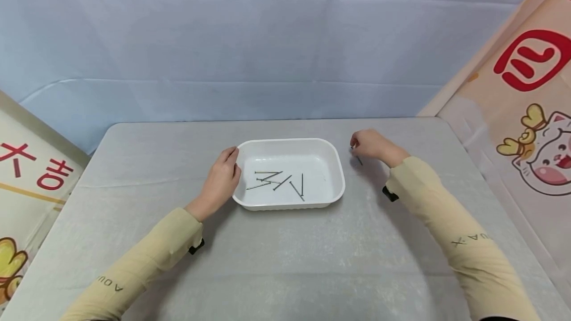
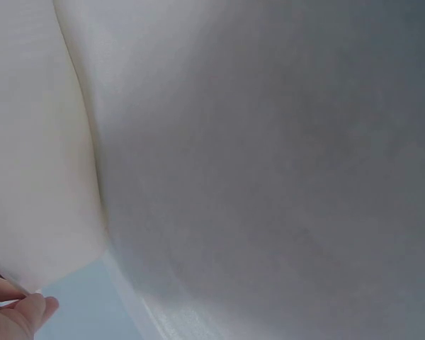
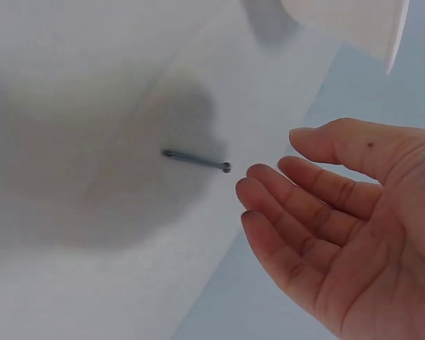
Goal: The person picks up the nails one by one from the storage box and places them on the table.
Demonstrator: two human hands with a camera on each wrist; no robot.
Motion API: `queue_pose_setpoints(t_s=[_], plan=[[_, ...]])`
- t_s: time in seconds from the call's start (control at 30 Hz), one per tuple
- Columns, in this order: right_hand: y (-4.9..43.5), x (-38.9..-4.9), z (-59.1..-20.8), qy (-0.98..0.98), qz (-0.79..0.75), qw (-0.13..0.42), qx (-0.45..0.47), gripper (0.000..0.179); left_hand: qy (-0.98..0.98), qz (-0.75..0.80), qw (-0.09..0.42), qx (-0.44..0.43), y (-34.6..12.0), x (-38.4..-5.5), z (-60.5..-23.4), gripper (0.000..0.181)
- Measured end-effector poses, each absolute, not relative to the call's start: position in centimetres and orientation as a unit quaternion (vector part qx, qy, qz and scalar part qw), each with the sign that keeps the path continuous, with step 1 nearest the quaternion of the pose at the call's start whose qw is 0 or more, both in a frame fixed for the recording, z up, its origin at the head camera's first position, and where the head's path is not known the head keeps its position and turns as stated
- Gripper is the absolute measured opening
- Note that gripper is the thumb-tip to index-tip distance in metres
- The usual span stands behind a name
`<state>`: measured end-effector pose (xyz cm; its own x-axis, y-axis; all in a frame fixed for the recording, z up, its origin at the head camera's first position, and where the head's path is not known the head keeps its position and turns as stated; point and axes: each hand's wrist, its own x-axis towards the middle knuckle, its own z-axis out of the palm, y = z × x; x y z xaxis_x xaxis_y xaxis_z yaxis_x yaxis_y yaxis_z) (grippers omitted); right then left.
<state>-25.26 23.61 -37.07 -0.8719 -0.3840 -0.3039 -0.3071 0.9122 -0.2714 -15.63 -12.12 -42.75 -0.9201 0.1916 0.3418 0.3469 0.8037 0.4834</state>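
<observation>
A white plastic tray [image 1: 308, 155] stands on the table with several thin metal nails [image 1: 282, 183] scattered inside it. My left hand [image 1: 221, 177] grips the tray's left rim; in the left wrist view its fingertips pinch the edge of the tray [image 2: 39, 142]. To the right of the tray, my right hand [image 1: 373, 145] hovers low over a loose nail [image 3: 195, 160]. In the right wrist view, that nail lies on the table just beyond the fingertips, head toward them. The fingers of this right hand [image 3: 326, 219] are loosely bent and apart from the thumb, with nothing between them.
The table [image 1: 285, 251] has a light grey cover. A pale blue cloth backdrop [image 1: 267, 53] rises behind its far edge. Printed panels with red characters and cartoon figures border the left and right sides [image 1: 548, 128].
</observation>
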Motion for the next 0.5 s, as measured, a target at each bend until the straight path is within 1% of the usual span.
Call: queue_pose_setpoints(t_s=[0.5], plan=[[21.4,-24.8,-34.8,0.959,-0.092,0.17,-0.209,0.03,-0.94,-0.279,0.138,-0.143,-12.2,-15.8,-42.6,0.04]])
